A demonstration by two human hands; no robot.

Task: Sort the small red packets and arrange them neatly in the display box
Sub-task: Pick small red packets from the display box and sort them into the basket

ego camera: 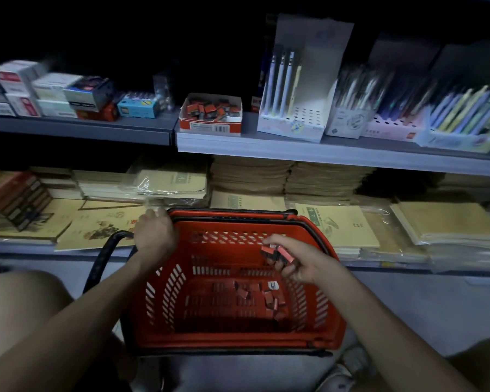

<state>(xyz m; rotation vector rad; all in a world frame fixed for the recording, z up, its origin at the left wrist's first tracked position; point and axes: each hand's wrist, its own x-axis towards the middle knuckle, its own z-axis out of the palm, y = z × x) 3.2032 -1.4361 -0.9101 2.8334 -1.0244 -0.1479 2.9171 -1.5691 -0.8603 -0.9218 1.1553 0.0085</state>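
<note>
Right hand (297,263) grip closed round several red packets (277,253); left hand (154,233) grip clasps the basket (238,215) rim.

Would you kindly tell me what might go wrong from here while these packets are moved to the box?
The right hand pinches several packets at once, so one may slip from the fingers back into the basket. The display box on the shelf already holds a jumble, so added packets may land untidily.
</note>
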